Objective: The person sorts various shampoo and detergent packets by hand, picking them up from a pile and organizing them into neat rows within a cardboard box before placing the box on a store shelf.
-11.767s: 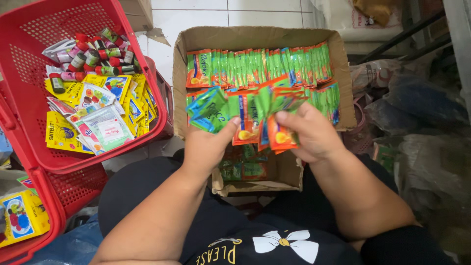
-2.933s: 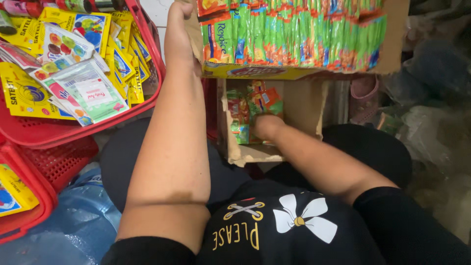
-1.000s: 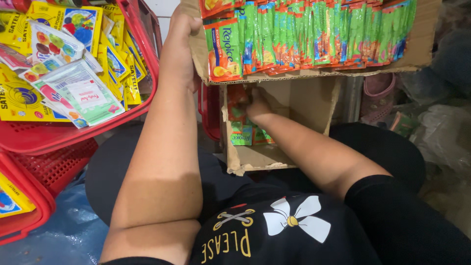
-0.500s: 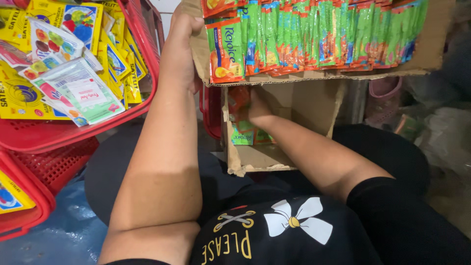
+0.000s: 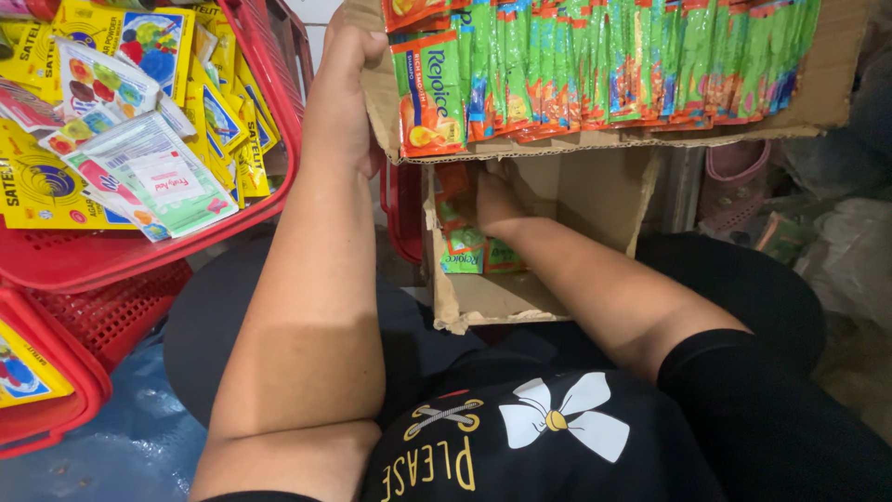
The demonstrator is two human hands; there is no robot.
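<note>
A view from above onto a seated person's lap and two bare arms. The left hand [image 5: 342, 88] reaches up and forward, its fingers wrapped over the left edge of an upper cardboard box [image 5: 836, 84], gripping the wall and holding it. That box is packed edge to edge with a row of upright green and orange sachets [image 5: 604, 60], all standing side by side.

Just below it sits a lower cardboard box [image 5: 483, 302], open at the top and resting against the person's lap. The right hand [image 5: 497, 200] is pushed down into this lower box, partly hidden under the lip of the upper one. It lies on or against a few loose green and orange sachets [image 5: 463, 246] at the box's left inner wall (whether the fingers are closed around any of them cannot be told, since the fingertips are out of sight).

To the left, a red plastic basket [image 5: 121, 260] holds yellow packets [image 5: 37, 186] and a white and pink pouch [image 5: 153, 177] heaped together. A second red basket [image 5: 56, 400] sits below it at the picture's lower left edge. The person wears a black shirt [image 5: 557, 437] with a white bow design.
</note>
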